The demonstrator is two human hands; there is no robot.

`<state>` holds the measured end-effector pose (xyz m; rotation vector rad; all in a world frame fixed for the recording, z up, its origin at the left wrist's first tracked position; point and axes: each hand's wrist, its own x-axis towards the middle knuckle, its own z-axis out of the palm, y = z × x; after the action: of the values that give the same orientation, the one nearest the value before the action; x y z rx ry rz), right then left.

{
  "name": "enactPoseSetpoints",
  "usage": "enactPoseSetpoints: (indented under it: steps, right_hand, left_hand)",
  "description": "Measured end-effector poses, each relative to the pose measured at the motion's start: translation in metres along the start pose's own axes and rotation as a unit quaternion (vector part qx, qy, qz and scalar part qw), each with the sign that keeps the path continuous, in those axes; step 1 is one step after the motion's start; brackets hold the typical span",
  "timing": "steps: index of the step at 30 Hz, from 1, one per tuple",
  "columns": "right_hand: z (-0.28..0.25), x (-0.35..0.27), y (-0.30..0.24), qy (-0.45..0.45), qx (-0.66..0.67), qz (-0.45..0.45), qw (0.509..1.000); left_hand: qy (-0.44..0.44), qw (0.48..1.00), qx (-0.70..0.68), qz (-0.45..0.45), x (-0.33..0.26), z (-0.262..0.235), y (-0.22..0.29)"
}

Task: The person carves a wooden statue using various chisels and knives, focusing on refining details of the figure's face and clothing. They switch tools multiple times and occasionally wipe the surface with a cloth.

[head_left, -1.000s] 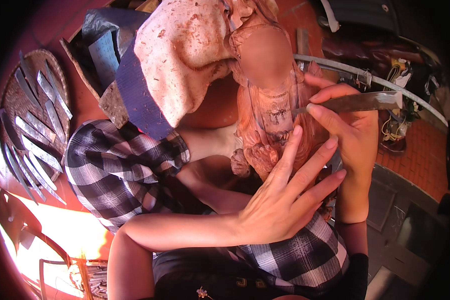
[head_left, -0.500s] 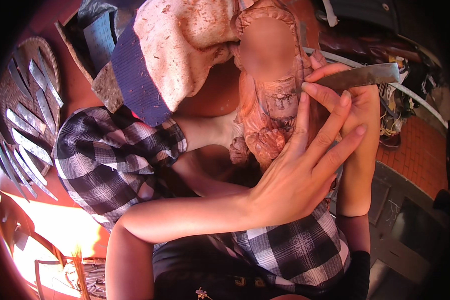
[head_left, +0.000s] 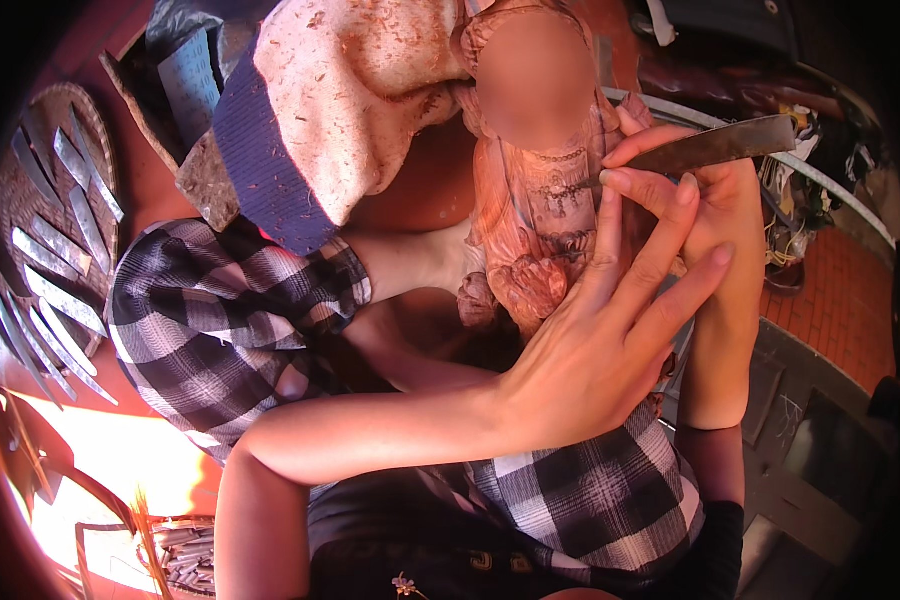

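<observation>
The carved wooden figure (head_left: 505,190) was before me. At its chest, my right hand (head_left: 715,205) pinched a flat steel carving blade (head_left: 735,143) between thumb and fingers; my left hand (head_left: 575,370), fingers spread, reached across its lower part. Its chest ornament (head_left: 554,200) already stood in relief; how much carving was left, I couldn't tell.

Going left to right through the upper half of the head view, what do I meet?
Woven tray bearing metal blades → light-blue sheet → cream-and-navy cloth → carved figure → flat metal tool in the right hand.
</observation>
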<state>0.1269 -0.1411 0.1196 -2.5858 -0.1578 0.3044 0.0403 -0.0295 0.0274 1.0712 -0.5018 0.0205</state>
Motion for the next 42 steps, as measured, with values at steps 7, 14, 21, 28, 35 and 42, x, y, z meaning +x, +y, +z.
enactPoseSetpoints:
  steps: [7,14,21,28,35,42]
  right_hand:
    - [0.005,0.001,-0.005,0.001,0.027,0.026,0.999]
    - [0.006,-0.001,-0.002,0.022,0.042,0.027,0.999]
    - [0.004,-0.001,0.0,0.011,0.038,0.027,0.999]
    - [0.005,-0.004,0.004,0.042,0.04,0.029,0.998]
    - [0.005,-0.006,0.007,0.037,0.023,0.011,0.999]
    - [0.003,-0.005,0.007,0.026,0.013,-0.003,1.0]
  left_hand:
    - [-0.004,1.0,-0.003,-0.006,0.0,-0.007,0.0]
    - [-0.015,0.999,-0.027,-0.014,0.003,-0.008,0.0]
    - [-0.015,1.0,-0.021,-0.013,0.001,-0.011,0.001]
    - [-0.031,0.998,-0.035,-0.031,0.004,-0.013,0.003]
    - [-0.035,0.997,-0.053,-0.041,0.003,-0.017,0.005]
    - [-0.037,0.997,-0.049,-0.038,0.005,-0.017,0.005]
